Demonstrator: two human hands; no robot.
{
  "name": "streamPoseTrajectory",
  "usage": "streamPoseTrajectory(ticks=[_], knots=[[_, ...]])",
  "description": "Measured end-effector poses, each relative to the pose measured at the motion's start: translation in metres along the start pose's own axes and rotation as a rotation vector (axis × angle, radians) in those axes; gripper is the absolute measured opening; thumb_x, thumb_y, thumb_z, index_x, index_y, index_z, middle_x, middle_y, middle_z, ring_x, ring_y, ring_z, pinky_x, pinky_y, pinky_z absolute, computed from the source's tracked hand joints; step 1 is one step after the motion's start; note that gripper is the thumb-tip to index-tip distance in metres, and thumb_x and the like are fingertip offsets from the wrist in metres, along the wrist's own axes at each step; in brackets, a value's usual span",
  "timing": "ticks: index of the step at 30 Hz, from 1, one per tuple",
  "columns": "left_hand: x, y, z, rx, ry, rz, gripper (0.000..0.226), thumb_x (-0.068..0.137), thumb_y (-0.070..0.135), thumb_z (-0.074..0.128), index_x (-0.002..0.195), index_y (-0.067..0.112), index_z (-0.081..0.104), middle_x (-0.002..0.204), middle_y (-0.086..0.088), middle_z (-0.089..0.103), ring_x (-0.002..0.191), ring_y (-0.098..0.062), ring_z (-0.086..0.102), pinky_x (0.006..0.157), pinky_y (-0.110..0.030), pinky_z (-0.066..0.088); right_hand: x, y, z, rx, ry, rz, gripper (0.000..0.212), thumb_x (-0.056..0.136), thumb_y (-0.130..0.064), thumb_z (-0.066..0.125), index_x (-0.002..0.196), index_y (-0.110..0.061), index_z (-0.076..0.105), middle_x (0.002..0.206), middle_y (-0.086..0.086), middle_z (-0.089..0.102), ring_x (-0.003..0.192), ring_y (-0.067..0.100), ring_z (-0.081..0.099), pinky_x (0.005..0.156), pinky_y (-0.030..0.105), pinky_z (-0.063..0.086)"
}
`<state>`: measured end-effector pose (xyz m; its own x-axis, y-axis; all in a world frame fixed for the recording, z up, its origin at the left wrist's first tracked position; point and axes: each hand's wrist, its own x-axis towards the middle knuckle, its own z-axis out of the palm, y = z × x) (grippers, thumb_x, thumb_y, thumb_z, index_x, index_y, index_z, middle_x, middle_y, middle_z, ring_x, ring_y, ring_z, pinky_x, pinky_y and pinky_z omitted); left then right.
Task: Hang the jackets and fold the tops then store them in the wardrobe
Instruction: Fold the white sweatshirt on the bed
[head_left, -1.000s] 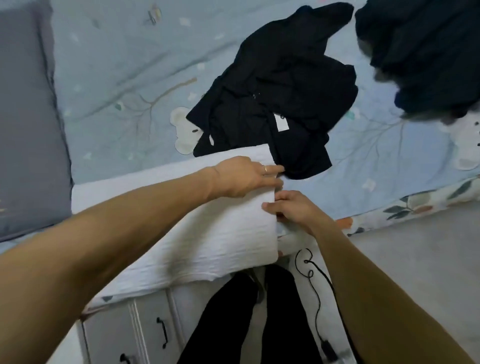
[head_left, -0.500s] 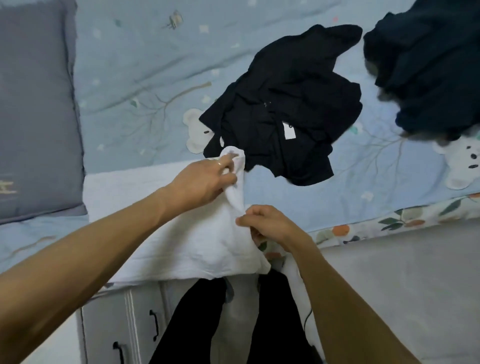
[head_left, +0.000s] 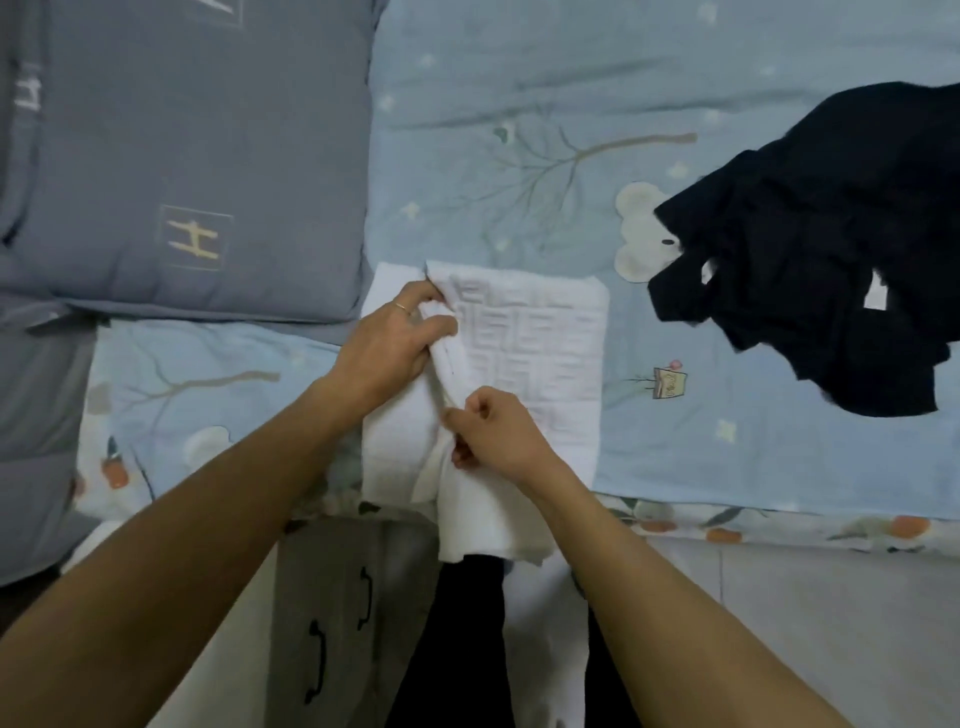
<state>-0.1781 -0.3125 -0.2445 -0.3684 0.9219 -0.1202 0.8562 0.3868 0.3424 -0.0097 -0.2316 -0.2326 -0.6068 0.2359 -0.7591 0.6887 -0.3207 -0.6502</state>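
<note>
Now both hands are gripping the white top (head_left: 540, 343), folded, textured, overhanging the bed's (head_left: 727, 467) near edge: left hand (head_left: 395, 343) pinching its far fold, right hand (head_left: 498, 431) its middle.

A home bedroom. A light blue cotton bedsheet printed with bare trees, stars and white cartoon bears (head_left: 519, 104) is covering a bed that is filling most of the frame. A grey padded pillow bearing gold letter motifs (head_left: 192, 156) is lying at the upper left. A crumpled black garment (head_left: 810, 260) is lying loose on the sheet at the right, and a folded white textured top (head_left: 535, 332) is resting at the centre near the bed edge. Pale drawer fronts with black metal handles (head_left: 337, 613) are showing below the bed edge at the lower centre.
</note>
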Motion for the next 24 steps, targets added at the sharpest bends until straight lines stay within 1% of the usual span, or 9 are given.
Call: streamPoseTrajectory(ticks=[5,8,10,12,14,15,18,21,24], knots=[[-0.014,-0.068,0.018,-0.089,0.049,0.024,0.028,0.084,0.008,0.057,0.108,0.023,0.059,0.141,-0.008,0.041,0.081,-0.039,0.062,0.053,-0.040,0.051,0.036,-0.005,0.058,-0.090,0.101,0.020,0.024,0.086,-0.030,0.066,0.074,-0.018,0.049,0.071,0.009,0.067,0.076,0.033,0.069,0.083,0.053,0.055],[-0.022,-0.084,0.035,-0.159,0.087,0.009,0.031,0.086,0.000,0.056,0.113,0.012,0.067,0.148,-0.016,0.042,0.102,-0.037,0.063,0.069,-0.039,0.054,0.045,-0.002,0.065,-0.115,0.093,0.040,0.025,0.087,-0.033,0.068,0.075,-0.015,0.056,0.069,0.003,0.070,0.075,0.024,0.069,0.085,0.049,0.056],[-0.025,-0.072,0.034,-0.346,0.221,-0.186,0.040,0.086,-0.006,0.050,0.120,0.010,0.065,0.145,-0.015,0.046,0.115,-0.030,0.060,0.091,-0.034,0.052,0.050,-0.001,0.063,-0.132,0.101,0.044,0.026,0.089,-0.033,0.066,0.076,-0.011,0.063,0.072,0.003,0.072,0.076,0.022,0.070,0.086,0.048,0.057],[-0.029,-0.055,0.028,-0.565,0.303,-0.516,0.038,0.086,-0.003,0.050,0.120,0.010,0.061,0.122,-0.009,0.060,0.102,-0.024,0.064,0.092,-0.034,0.052,0.052,0.001,0.057,-0.138,0.137,0.030,0.025,0.088,-0.032,0.062,0.078,-0.010,0.067,0.074,0.003,0.073,0.077,0.023,0.070,0.084,0.050,0.056],[-0.037,-0.037,0.023,-0.646,0.186,-0.782,0.021,0.089,0.021,0.066,0.108,0.014,0.062,0.092,0.004,0.065,0.087,-0.018,0.064,0.079,-0.029,0.051,0.051,0.003,0.049,-0.193,0.208,-0.030,0.017,0.085,-0.030,0.058,0.080,-0.017,0.068,0.074,0.001,0.073,0.076,0.021,0.069,0.082,0.048,0.057],[-0.042,-0.031,0.023,-0.643,0.078,-0.856,0.030,0.086,0.037,0.072,0.103,0.015,0.061,0.085,0.009,0.062,0.082,-0.014,0.061,0.073,-0.027,0.048,0.050,0.002,0.044,-0.241,0.239,-0.068,0.013,0.085,-0.026,0.057,0.082,-0.019,0.067,0.075,-0.001,0.072,0.077,0.020,0.068,0.081,0.045,0.056],[-0.052,-0.022,0.035,-0.539,-0.226,-0.829,0.045,0.080,0.051,0.074,0.101,0.013,0.062,0.092,0.005,0.063,0.084,-0.015,0.059,0.067,-0.026,0.044,0.044,-0.005,0.032,-0.330,0.290,-0.169,0.012,0.089,-0.016,0.054,0.091,-0.016,0.066,0.079,-0.001,0.069,0.078,0.017,0.066,0.078,0.039,0.055],[-0.055,-0.023,0.032,-0.738,-0.118,-0.874,0.027,0.088,0.031,0.072,0.104,0.009,0.070,0.101,-0.006,0.071,0.095,-0.025,0.067,0.079,-0.033,0.053,0.037,-0.009,0.024,-0.430,0.294,-0.327,0.013,0.091,-0.013,0.054,0.095,-0.013,0.066,0.082,0.000,0.067,0.078,0.017,0.062,0.075,0.036,0.052],[-0.066,-0.029,0.029,-0.828,0.000,-0.946,0.021,0.095,0.020,0.063,0.107,0.004,0.070,0.097,-0.008,0.069,0.098,-0.030,0.066,0.074,-0.027,0.046,0.035,-0.008,0.012,-0.747,0.473,-0.604,0.021,0.086,-0.012,0.053,0.102,-0.007,0.065,0.103,0.009,0.063,0.098,0.025,0.057,0.085,0.040,0.047]])
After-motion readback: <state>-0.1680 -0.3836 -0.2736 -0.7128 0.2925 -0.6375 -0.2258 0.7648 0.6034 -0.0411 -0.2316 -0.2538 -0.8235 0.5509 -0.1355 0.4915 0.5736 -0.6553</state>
